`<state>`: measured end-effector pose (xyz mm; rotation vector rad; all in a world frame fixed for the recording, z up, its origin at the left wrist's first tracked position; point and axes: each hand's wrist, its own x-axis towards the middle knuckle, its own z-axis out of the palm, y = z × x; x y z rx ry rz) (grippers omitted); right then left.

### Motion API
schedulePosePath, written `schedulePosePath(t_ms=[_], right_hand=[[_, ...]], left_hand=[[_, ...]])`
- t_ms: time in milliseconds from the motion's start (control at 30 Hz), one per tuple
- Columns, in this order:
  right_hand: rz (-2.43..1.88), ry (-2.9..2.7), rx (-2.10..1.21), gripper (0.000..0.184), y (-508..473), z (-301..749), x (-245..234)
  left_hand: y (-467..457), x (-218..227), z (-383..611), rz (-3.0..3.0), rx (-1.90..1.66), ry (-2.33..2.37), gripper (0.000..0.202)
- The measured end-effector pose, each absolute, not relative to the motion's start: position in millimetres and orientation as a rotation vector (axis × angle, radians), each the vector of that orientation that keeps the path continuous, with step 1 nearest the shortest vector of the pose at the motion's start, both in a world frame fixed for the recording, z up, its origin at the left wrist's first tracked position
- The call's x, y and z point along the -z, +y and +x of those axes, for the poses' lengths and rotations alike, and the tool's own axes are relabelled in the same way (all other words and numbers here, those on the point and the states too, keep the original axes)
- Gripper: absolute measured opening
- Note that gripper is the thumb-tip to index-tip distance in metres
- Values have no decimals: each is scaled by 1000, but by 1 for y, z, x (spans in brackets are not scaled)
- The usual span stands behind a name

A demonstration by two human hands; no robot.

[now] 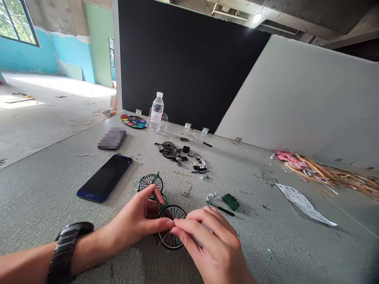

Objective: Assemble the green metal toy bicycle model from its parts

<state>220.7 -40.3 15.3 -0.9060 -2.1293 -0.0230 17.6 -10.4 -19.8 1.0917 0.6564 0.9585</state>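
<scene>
Your left arm comes in low from the left, a watch [71, 250] on its wrist. Your left hand [137, 215] lies on its side, index finger curled over the green bike [164, 208], thumb reaching forward to its near wheel; these fingers grip the bike, just above the table [53, 221] or on it, you can't tell which. Your right hand [217, 240] arches in from the lower right, thumb and index pressed together at that wheel's hub, meeting your left thumb; whether a small piece sits between them is hidden.

Counting across: one phone [105, 178], one pixelated block [112, 139], one palette [134, 123] and one bottle [156, 115]. The bike shows two large wheels. Beyond it lie two black wheels [168, 149], overlapping, and one black box [186, 149]. Four brackets [187, 126] line the panel's [189, 63] foot. Further right: one green box [231, 201], one black rod [225, 211] beside it, one sheet [306, 205] and one heap of strips [325, 173].
</scene>
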Motion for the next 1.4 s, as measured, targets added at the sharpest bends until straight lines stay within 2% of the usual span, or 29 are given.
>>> schedulePosePath(t_ms=[833,1067,1400], right_hand=[[-924,-2103,-36,12,-41,217,-15],[-904,-2130,81,13,-40,219,-14],[-930,-2096,-30,15,-39,216,-13]], left_hand=[[-9,24,16,1101,-980,678,54],[-10,22,16,1090,-979,675,55],[-9,23,16,1090,-990,676,55]])
